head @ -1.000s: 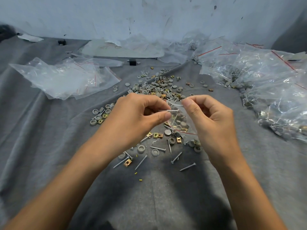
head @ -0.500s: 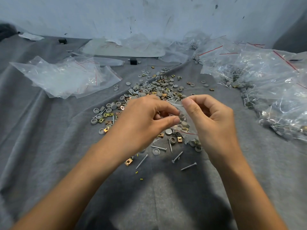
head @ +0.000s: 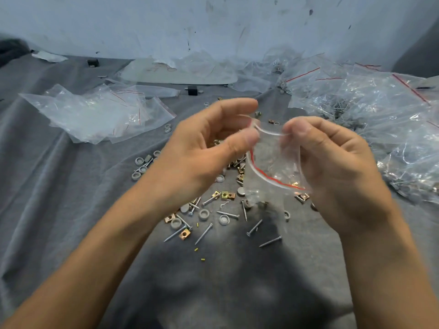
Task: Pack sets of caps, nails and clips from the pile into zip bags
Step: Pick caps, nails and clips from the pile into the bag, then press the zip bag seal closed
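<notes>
Over cloth (head: 71, 210), left hand (head: 202, 150) and right hand (head: 332, 167) pinch zip bag (head: 273, 167) (gaping).

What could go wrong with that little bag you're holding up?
The zip bag is unsealed, its mouth gaping between the left hand and right hand, so anything inside could tumble back onto the pile. The bag is thin and the nails are pointed; one might poke through.

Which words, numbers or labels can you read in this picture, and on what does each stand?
No text can be read.
Faint reddish marks on the flat sheet by the wall: too blurred to read.
The held zip bag: a red seal line only, no print.
</notes>
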Demonstrator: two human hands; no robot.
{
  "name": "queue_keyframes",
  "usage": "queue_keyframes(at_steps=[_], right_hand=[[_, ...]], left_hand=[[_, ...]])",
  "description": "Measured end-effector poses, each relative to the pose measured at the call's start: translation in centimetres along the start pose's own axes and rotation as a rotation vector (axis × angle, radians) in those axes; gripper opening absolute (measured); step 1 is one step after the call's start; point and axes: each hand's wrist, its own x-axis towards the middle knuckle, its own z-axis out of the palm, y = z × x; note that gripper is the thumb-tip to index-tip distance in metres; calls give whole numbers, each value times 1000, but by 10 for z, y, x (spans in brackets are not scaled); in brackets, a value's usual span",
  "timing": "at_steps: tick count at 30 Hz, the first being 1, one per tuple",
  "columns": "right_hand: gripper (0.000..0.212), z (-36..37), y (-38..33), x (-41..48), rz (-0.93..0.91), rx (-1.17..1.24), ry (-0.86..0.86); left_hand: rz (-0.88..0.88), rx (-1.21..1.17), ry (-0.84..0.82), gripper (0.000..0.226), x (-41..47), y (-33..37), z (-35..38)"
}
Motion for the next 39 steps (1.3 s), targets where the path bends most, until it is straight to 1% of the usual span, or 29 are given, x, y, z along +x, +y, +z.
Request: queue_keyframes(at_steps=[4, 7, 9, 11, 13, 15, 19, 23, 26, 29, 31, 35, 37, 39], right_hand=[[17, 3, -5, 1, 99, 127, -15], [17, 9, -5, 0, 166, 240, -30], [14, 11, -3, 1, 183, 287, -40], [14, 10, -1, 1, 200, 329, -26], [17, 8, 0, 2, 220, 325, -4], [17, 7, 1, 2, 227, 303, 11], [16, 8, 2, 3, 246, 302, 9], [17, 8, 1, 3, 267, 336, -6], [18, 10, -1, 2, 306, 374, -6], [17, 11, -3, 1, 305, 390, -25], [22, 10, -8, 0, 295, 346, -50], [46, 2, -24, 4, 247, 84, -74], [54, 2, -37, 3, 146, -91, -78], [49, 8, -51, -3, -30, -362, -103]], left_hand=[[-11, -82, -102, 26, -2, 2, -6], [16, -135, -130, 19, -4, 5, -6], [-1, -148, -113, 17, -4, 2, -7], [-35, -178, -91, 22, -5, 0, -10], [-42, -187, -106, 27, -7, 1, -13], [-32, -185, -119, 24, -8, 5, -15], [-13, -163, -79, 17, -8, 7, -13], [-36, -175, -95, 27, -8, 9, -11], [-8, -183, -76, 22, -8, 11, -7], [33, -178, -12, 17, -8, 14, -4], [57, -155, 26, 14, -7, 18, -4], [116, -113, 37, 6, -9, 31, -6], [145, -52, 26, 4, -10, 36, -6], [164, 11, 25, 4, -12, 38, -4]])
